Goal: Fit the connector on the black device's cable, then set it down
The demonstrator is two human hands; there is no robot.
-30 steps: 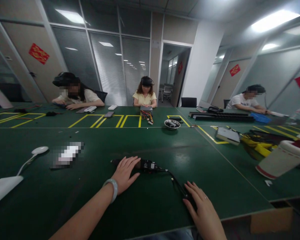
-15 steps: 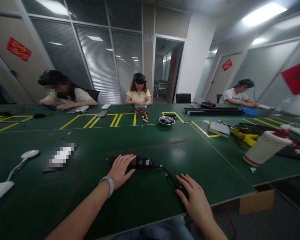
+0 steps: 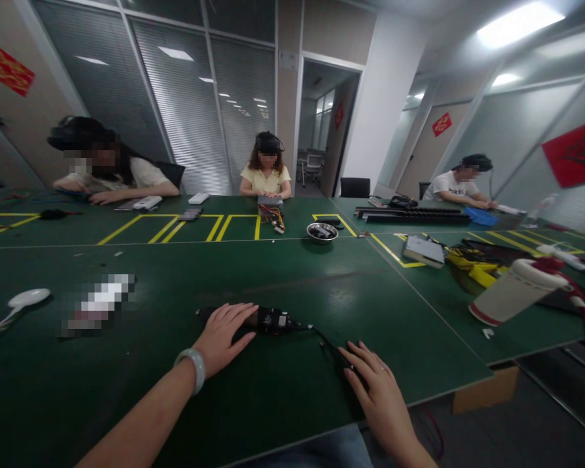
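A long black corded device (image 3: 273,320) lies on the green table in front of me; its exact kind cannot be made out. My left hand (image 3: 227,335) rests palm down across its left part, fingers stretched out over it and not wrapped round. That part of the device is hidden under the hand. From its right end a thin black cord (image 3: 322,335) runs toward my right hand (image 3: 373,377). This hand lies flat, fingers extended, with the fingertips at the cord; the cord's far end is hidden beneath it.
A metal bowl (image 3: 322,233) with dark parts stands ahead. To the right are a white cup (image 3: 514,292), a grey box (image 3: 423,251) and a yellow-black bag (image 3: 482,270). At left lies a white spoon-shaped item (image 3: 29,298) beside a blurred item (image 3: 100,305). Several people sit across the table.
My view has turned and shifted slightly, so most things appear a little further left. Both hands keep nearly the same pose over the device and its cord.
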